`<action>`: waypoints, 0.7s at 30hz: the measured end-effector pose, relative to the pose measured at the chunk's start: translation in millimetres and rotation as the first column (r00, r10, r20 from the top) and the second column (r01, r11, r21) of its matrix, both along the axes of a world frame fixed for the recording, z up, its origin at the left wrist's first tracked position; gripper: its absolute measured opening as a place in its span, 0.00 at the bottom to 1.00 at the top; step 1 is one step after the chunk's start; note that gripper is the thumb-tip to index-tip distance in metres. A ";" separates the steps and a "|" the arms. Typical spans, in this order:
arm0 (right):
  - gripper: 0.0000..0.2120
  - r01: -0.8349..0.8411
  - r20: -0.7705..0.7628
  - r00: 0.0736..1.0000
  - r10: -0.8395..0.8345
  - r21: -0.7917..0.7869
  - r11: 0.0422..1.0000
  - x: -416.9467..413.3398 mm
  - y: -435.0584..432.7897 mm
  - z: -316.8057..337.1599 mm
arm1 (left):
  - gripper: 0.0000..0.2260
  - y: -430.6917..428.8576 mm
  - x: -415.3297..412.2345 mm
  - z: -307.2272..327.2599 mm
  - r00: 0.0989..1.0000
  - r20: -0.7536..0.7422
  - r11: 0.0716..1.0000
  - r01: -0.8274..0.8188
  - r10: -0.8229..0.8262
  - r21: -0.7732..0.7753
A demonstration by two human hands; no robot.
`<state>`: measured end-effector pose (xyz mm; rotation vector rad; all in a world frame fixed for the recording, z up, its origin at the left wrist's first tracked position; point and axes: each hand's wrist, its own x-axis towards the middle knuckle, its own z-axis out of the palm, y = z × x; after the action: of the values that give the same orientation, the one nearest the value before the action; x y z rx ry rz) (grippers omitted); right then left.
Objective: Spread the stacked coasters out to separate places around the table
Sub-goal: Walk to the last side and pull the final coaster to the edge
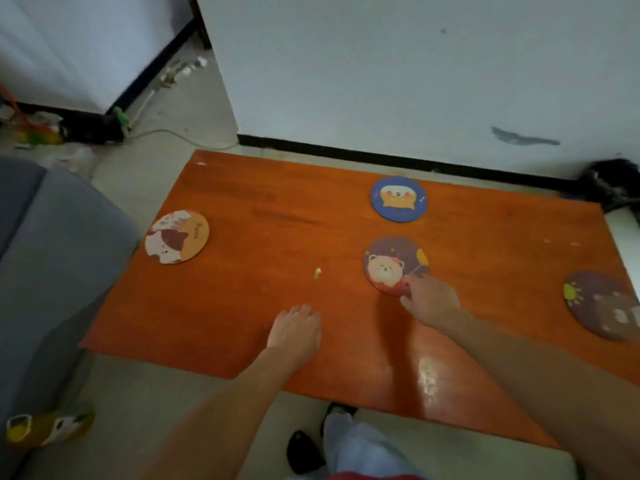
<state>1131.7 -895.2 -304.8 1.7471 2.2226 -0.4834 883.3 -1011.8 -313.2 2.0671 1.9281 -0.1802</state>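
Four coasters lie apart on orange desk (242,306). Landmark: bear coaster (394,263), mid-desk. Blue coaster (398,199) just behind it; cat coaster (176,237) far left; brown coaster (602,304) far right at edge. Right hand (431,299) pinches bear coaster's near rim. Left hand (296,329) loosely curled, empty, resting near-left of it.

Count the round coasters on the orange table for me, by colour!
Blue coaster: 1
Orange-and-white cat coaster: 1
Purple bear coaster: 1
Purple coaster at the right edge: 1
Total: 4
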 end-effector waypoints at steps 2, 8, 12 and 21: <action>0.14 0.073 -0.022 0.997 -0.073 -0.010 0.997 7.4 17.2 -7.6 | 0.11 12.5 2.4 -9.9 1.000 0.001 0.999 0.017 -0.017 -0.031; 0.31 0.482 -0.082 0.868 -0.489 -0.095 0.871 16.6 71.3 -31.1 | 0.11 37.6 -0.1 -38.9 0.998 -0.008 0.997 0.057 -0.058 -0.058; 0.42 0.549 -0.051 0.829 -0.557 -0.111 0.828 12.2 77.9 -47.2 | 0.12 30.6 1.6 -46.7 0.998 -0.022 0.996 0.054 -0.055 -0.070; 0.06 0.783 -0.434 0.409 -0.803 -0.286 0.553 4.3 67.3 -62.3 | 0.15 25.7 -6.1 -44.3 0.987 -0.032 0.981 0.155 -0.160 -0.118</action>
<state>1136.0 -828.0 -367.1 2.8813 1.3766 -1.3378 877.2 -986.1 -357.5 2.1541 1.7324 -0.3645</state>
